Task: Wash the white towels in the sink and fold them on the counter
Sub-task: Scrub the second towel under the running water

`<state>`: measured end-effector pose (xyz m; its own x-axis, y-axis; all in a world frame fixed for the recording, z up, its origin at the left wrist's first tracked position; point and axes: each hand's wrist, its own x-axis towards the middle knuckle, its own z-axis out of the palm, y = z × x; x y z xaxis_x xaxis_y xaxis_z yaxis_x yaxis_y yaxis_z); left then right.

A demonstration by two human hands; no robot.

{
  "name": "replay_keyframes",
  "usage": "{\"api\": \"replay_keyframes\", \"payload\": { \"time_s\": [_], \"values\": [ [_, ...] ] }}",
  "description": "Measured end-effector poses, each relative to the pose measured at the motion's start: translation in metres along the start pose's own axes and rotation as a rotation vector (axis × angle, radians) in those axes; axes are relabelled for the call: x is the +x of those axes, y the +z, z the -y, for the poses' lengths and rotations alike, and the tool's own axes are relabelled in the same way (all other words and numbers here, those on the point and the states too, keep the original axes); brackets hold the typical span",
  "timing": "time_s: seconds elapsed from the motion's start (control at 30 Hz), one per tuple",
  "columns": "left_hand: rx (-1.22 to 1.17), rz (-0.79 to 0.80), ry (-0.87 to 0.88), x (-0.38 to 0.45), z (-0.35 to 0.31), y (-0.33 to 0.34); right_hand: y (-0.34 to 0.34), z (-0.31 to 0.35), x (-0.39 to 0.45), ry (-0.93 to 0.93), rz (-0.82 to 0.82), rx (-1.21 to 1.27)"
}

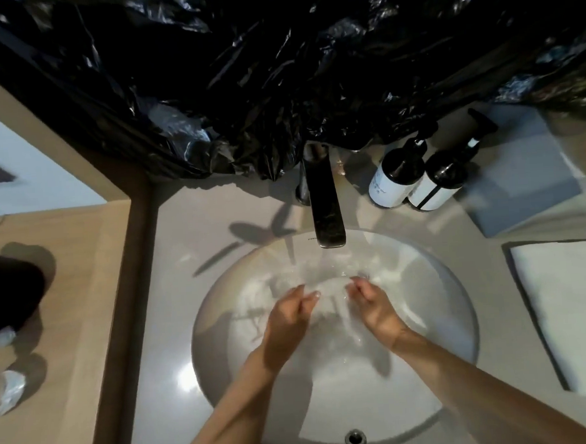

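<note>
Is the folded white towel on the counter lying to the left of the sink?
No, the folded white towel lies on the counter to the right of the sink, in which both hands hold another towel under running water.

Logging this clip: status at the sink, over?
Left hand and right hand both gripping wet towel under running faucet. Folded towel on counter, right. Nothing in the way.

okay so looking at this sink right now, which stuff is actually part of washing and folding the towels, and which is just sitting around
Part of the job:
wet towel, gripped by left hand and right hand
sink
faucet, running
folded towel on the counter

Just lying about:
two pump bottles
black plastic sheeting
grey box
</note>
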<state>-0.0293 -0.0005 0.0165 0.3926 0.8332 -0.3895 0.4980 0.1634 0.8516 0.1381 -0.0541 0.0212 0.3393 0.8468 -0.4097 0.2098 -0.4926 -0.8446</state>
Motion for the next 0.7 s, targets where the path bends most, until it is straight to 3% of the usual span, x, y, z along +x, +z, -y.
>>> {"api": "replay_keyframes", "payload": {
  "time_s": [0.13, 0.3, 0.47, 0.6, 0.7],
  "values": [
    [-0.158, 0.101, 0.062, -0.019, -0.047, -0.020, -0.027, 0.057, -0.030, -0.099, 0.055, 0.275],
    [-0.228, 0.077, 0.244, -0.055, -0.111, -0.048, -0.049, 0.128, -0.061, -0.233, -0.078, 0.124],
    [-0.179, 0.058, 0.454, -0.086, -0.180, -0.077, -0.075, 0.187, -0.091, -0.418, -0.063, 0.225],
    [-0.201, 0.072, 0.578, -0.093, -0.204, -0.091, -0.096, 0.210, -0.093, -0.546, -0.041, 0.213],
    [-0.042, 0.019, 0.609, -0.087, -0.202, -0.094, -0.103, 0.200, -0.087, -0.578, -0.100, 0.018]
  ]
}}
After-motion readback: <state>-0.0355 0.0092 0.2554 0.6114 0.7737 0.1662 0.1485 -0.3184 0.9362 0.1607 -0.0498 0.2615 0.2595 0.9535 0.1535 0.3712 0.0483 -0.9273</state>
